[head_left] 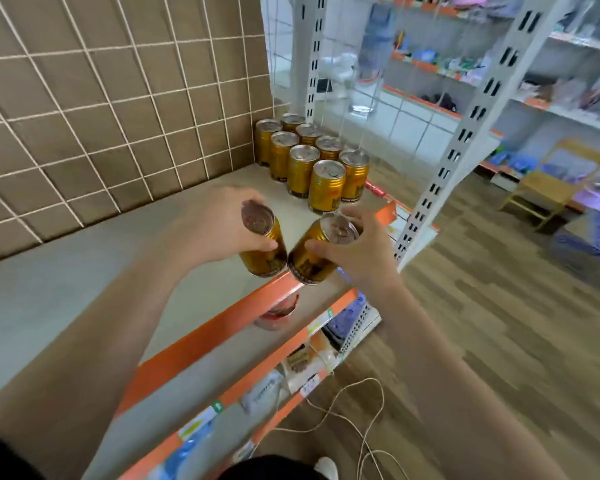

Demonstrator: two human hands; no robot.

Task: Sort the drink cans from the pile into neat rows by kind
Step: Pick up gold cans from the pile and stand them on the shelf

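Several gold drink cans [327,185] stand upright in two neat rows at the far right corner of the grey shelf [84,265]. My left hand [215,226] grips one gold can [265,251], tilted, just above the shelf's orange front edge. My right hand [357,247] grips a second gold can [317,254], also tilted, its base touching or nearly touching the left can. Both held cans hover in front of the nearest can of the rows.
A brown back panel with a white wire grid [118,98] rises behind the shelf. Lower shelves with orange edges [243,368] hold packaged goods. A white slotted upright [461,140] stands on the right. A white cable [354,410] lies on the wood floor.
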